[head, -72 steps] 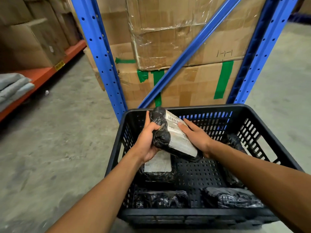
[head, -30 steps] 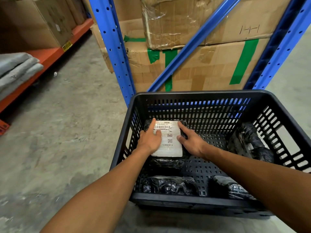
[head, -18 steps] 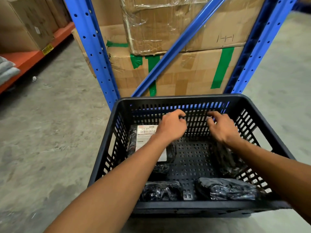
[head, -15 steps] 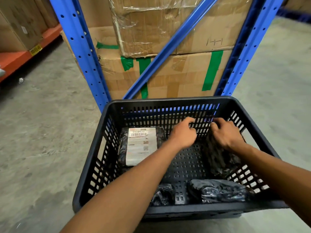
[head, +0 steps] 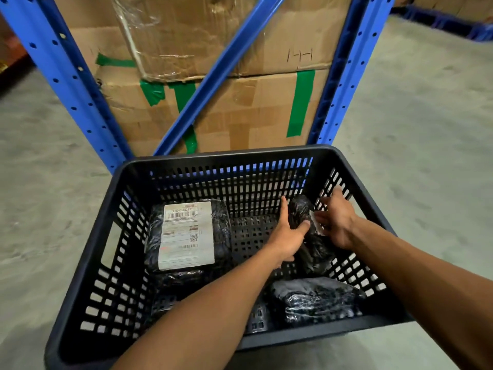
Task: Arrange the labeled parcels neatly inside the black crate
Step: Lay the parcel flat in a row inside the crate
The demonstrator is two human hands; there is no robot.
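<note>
The black slatted crate (head: 221, 158) stands on the floor below me. A black-wrapped parcel with a white label (head: 186, 236) lies flat, label up, at its back left, on top of another black parcel. Against the right wall a black parcel (head: 310, 241) stands tilted on its edge. My left hand (head: 286, 233) grips its left side with the thumb over the wrap. My right hand (head: 334, 220) holds its right side, fingers spread on the plastic. Another black parcel (head: 314, 300) lies at the front right.
Blue rack uprights (head: 66, 84) and a diagonal brace (head: 218, 73) stand right behind the crate, with taped cardboard boxes (head: 240, 108) stacked inside. Bare concrete floor (head: 426, 116) spreads to the left and right of the crate.
Both hands set the labelled parcel down flat at the back left, let go, then moved right and took hold of the black parcel leaning on the right wall.
</note>
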